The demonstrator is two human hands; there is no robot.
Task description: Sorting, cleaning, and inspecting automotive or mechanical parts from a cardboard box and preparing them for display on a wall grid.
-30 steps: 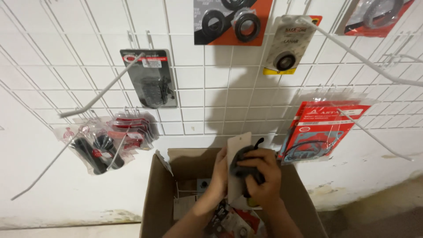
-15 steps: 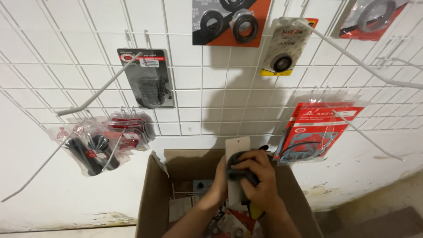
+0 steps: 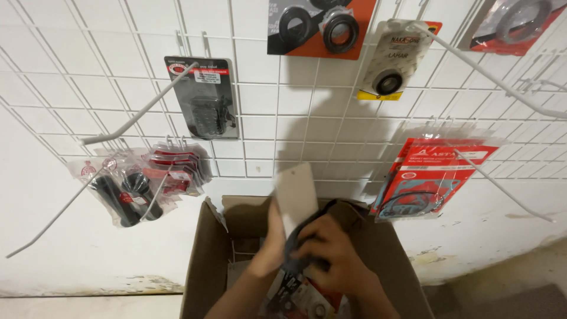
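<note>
Right hand: my right hand (image 3: 331, 251) is wrapped round a dark rubber part (image 3: 313, 227) backed by a pale card (image 3: 297, 198).
Left hand: my left hand (image 3: 273, 245) presses flat against the card's left edge; whether it closes on it I cannot tell.
Below the grip: open cardboard box (image 3: 204, 260), red packets (image 3: 301, 295) inside.
Above the grip: white wire grid (image 3: 260, 118) hung with packaged parts.

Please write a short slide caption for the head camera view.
Both hands, left hand and right hand, hold a carded part above a cardboard box.
</note>
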